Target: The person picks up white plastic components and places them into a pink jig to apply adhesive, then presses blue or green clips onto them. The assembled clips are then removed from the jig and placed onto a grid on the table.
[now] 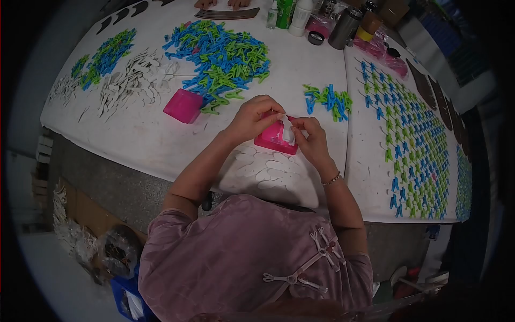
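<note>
Over a pink tray (274, 146) at the table's front, my left hand (256, 117) and my right hand (311, 138) pinch a small white piece (286, 116) between them. White material (288, 134) lies in the tray below the fingers. Flat white pieces (271, 169) are spread on the table between the tray and my body. A small pile of blue and green clips (330, 101) sits behind my right hand. Beyond my left hand is a large heap of clips (225, 56), with a pink box (183, 106) at its near edge.
White strips (131, 80) and another clip pile (110, 53) lie at the left. Rows of clips (416, 142) cover the right side. Bottles, a dark flask (345, 28) and a co-worker's hands (221, 4) are at the far edge.
</note>
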Tool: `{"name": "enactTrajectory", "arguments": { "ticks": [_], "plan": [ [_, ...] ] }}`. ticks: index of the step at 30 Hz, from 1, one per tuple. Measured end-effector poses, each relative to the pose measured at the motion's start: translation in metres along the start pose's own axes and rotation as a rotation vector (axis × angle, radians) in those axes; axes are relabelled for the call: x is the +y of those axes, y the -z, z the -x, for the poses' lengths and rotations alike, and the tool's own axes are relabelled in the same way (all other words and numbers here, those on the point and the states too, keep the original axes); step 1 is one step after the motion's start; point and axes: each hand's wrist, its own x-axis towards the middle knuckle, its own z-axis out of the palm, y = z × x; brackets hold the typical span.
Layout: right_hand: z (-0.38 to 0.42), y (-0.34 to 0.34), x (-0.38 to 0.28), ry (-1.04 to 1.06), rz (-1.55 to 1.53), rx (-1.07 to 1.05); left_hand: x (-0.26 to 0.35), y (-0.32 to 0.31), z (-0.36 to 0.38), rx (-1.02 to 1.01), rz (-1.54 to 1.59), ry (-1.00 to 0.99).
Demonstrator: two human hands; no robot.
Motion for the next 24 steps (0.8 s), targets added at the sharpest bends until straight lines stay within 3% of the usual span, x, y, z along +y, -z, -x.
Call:
{"name": "enactTrajectory", "arguments": {
  "ticks": [11, 24],
  "plan": [
    [0.0, 0.005, 0.003, 0.176, 0.141, -0.003, -0.014, 0.001, 0.016, -0.031, -0.183, -0.025],
    [0.009, 0.02, 0.01, 0.175, 0.254, -0.012, -0.032, -0.017, 0.015, -0.088, -0.219, -0.035]
  ]
}}
